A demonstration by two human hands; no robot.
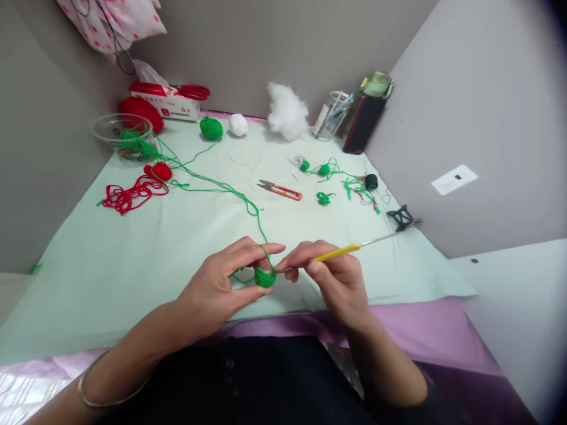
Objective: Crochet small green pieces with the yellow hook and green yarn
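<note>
Between thumb and fingers, my left hand [221, 280] pinches a small cup-shaped green crochet piece [264, 278]. Green yarn [261, 227] passes over its raised index finger and trails back across the table. My right hand [334, 277] grips a crochet hook with a yellow handle [337, 252]. The hook's metal tip meets the edge of the green piece; whether it sits inside a stitch I cannot tell. Past the hands lie orange-handled thread snips [281, 189], and a small green tangle of yarn [325, 198] is to their right.
Back left are a clear plastic tub [121, 133], a tissue box [168, 103], red yarn [133, 192] and a green ball [211, 128]. White stuffing [287, 112], a cup [331, 116] and a bottle [367, 112] stand behind. A black stand [402, 218] sits at the right edge.
</note>
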